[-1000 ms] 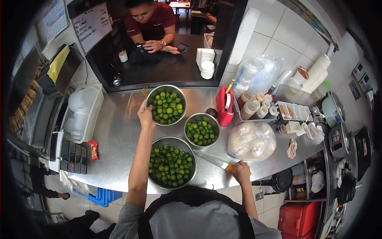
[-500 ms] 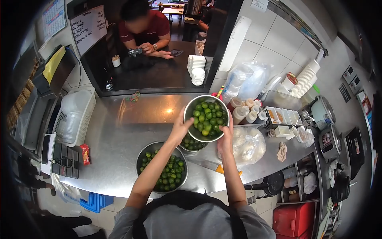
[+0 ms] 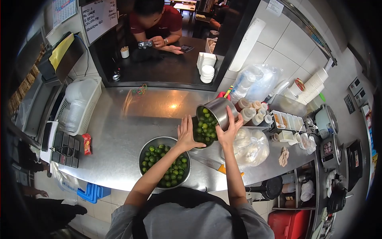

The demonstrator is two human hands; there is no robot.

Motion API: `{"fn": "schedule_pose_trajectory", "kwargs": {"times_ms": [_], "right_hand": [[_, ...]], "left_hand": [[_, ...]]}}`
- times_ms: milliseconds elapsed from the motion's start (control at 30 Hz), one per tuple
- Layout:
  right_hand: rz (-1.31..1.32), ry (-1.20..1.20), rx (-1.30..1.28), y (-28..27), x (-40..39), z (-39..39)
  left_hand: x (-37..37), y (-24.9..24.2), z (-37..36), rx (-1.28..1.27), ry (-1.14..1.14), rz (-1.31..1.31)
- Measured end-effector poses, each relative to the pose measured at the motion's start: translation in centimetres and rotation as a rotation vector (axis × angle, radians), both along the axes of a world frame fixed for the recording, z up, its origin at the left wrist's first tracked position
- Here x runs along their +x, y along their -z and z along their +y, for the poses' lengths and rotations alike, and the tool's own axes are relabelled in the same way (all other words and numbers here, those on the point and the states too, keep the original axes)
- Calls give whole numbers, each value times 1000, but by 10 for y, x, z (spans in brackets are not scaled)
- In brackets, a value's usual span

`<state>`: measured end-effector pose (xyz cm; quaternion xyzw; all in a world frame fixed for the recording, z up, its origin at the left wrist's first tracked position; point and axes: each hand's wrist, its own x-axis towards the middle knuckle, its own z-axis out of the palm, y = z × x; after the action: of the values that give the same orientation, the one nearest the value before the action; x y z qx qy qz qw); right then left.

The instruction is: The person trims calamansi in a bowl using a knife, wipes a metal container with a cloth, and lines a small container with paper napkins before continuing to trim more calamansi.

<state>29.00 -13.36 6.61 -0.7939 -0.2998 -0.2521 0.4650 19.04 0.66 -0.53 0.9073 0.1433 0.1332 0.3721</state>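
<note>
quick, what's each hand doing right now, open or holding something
Left hand: open, fingers extended, beside the limes; contact can't be told.
Right hand: closed on the tilted steel bowl.

The counter (image 3: 113, 137) offers passage left of the lower bowl (image 3: 142, 154); to its right, knife (image 3: 209, 163) and plastic bag (image 3: 251, 147) obstruct.
</note>
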Motion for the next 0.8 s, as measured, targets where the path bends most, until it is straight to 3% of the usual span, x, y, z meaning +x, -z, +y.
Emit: {"fn": "schedule_pose_trajectory", "kwargs": {"times_ms": [167, 467, 600, 700, 800], "right_hand": [[-38, -20, -2, 0, 6, 0], [24, 35, 52, -1, 17, 3], [111, 68, 69, 7, 28, 0], [156, 66, 85, 13, 36, -4], [185, 45, 88, 11, 36, -4]], "left_hand": [[2, 0, -2, 64, -6, -6], [9, -25, -4, 120, -64, -294], [29, -43, 3, 101, 130, -470], [64, -42, 5, 273, 306, -458], [92, -38, -1, 462, 255, -283]]}}
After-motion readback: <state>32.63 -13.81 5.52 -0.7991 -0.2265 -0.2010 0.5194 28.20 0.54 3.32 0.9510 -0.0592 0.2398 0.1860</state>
